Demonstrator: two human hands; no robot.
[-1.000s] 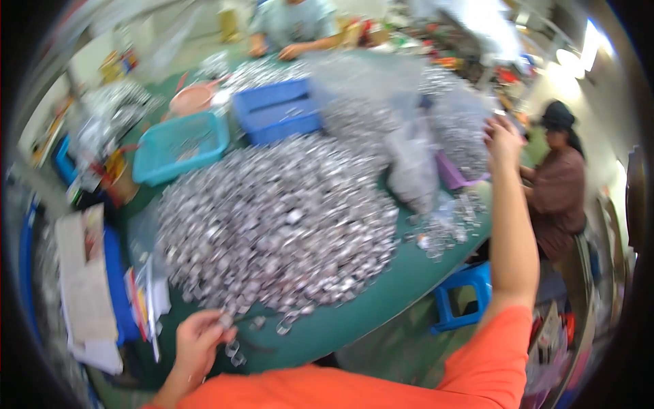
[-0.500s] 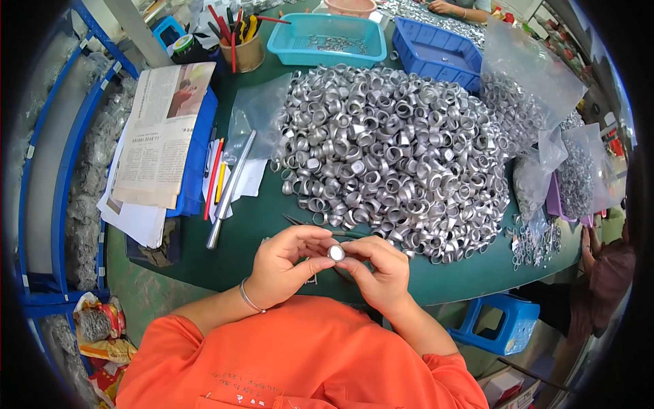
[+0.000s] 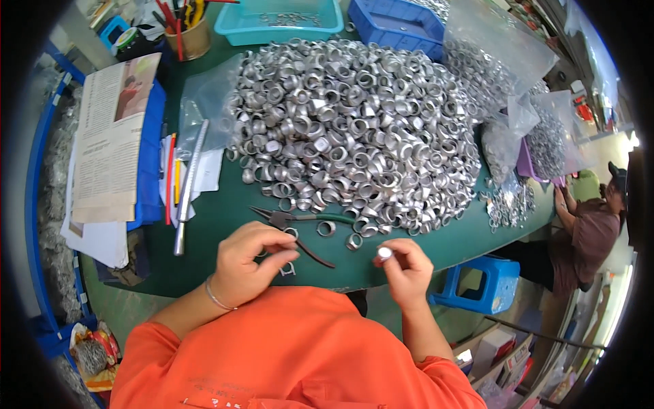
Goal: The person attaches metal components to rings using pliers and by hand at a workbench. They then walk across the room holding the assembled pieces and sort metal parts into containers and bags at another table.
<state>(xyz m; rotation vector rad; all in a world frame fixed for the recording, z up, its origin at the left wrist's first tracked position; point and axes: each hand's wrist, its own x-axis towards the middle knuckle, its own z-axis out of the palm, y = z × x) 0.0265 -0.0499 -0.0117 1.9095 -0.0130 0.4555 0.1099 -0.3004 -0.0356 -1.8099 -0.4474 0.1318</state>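
Note:
My right hand pinches a silver ring with a flat bright face between thumb and fingertips, above the table's near edge. To its left, my left hand has its fingers curled but thumb and forefinger apart, and I see nothing held between them. A loose ring lies by its fingertips, and another small metal piece shows just below the thumb. Beyond the hands lie pliers with dark jaws, one handle green and the other dark red. A large heap of silver rings covers the green table.
At the left, a newspaper rests on a blue bin, beside pencils and a tapered metal rod. A turquoise tray and a blue crate stand behind the heap. A blue stool and another person are at right.
My hands have separated. The right moved away to the right with the ring; the left shifted left and let go of it. The view has shifted, and the pliers are now uncovered.

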